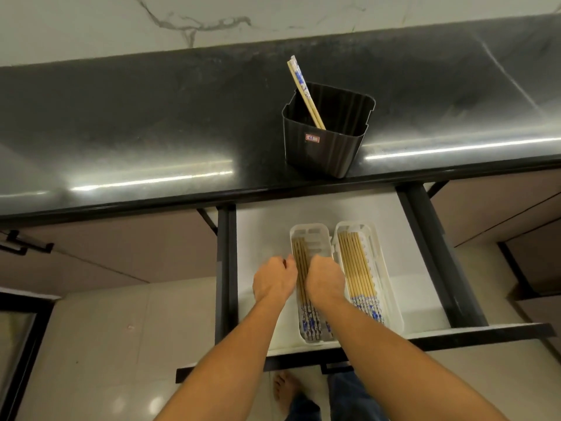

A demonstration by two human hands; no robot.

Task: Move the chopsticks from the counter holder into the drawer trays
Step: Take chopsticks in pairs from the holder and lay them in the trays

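A black ribbed holder (321, 147) stands on the dark counter with two blue-and-white-topped chopsticks (303, 92) leaning in it. In the open drawer lie two white trays side by side. The left tray (315, 235) holds several chopsticks (308, 323), and so does the right tray (391, 299), whose chopsticks (359, 268) lie in a neat row. My left hand (274, 279) has its fingers curled at the left tray's left rim. My right hand (324, 279) is knuckles-up over the left tray's chopsticks, with its fingertips hidden beneath it.
The drawer (425, 253) has a white floor and dark side rails, and its front edge is close to my forearms. Closed cabinet fronts flank it. A bare foot (285, 390) and a trouser leg show on the tiled floor below.
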